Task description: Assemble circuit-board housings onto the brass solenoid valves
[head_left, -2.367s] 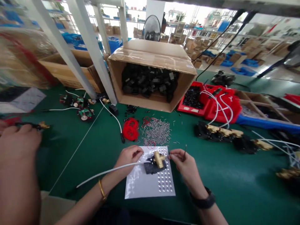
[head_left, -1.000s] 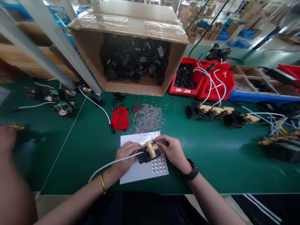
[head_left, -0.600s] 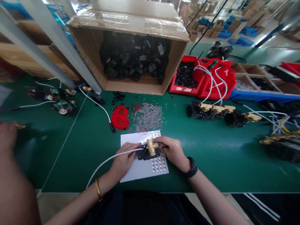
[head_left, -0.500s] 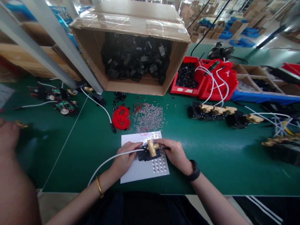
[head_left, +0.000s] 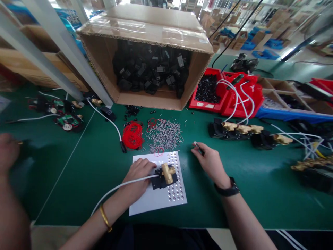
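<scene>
My left hand is closed on a black block with a brass valve fitting and its white cable. It presses the part onto a white perforated plate lying on the green mat. My right hand hovers to the right of the plate, fingers pinched on a thin dark pin-like tool. A heap of small metal pins and a bundle of red rings lie just beyond the plate.
A big open carton of black parts lies on its side at the back. Red bins and finished brass assemblies sit to the right. Another person's arm and hand fill the left edge. Circuit boards lie far left.
My right hand has drawn away from the brass fitting, up and to the right, still pinching the thin tool. My left hand stays on the part.
</scene>
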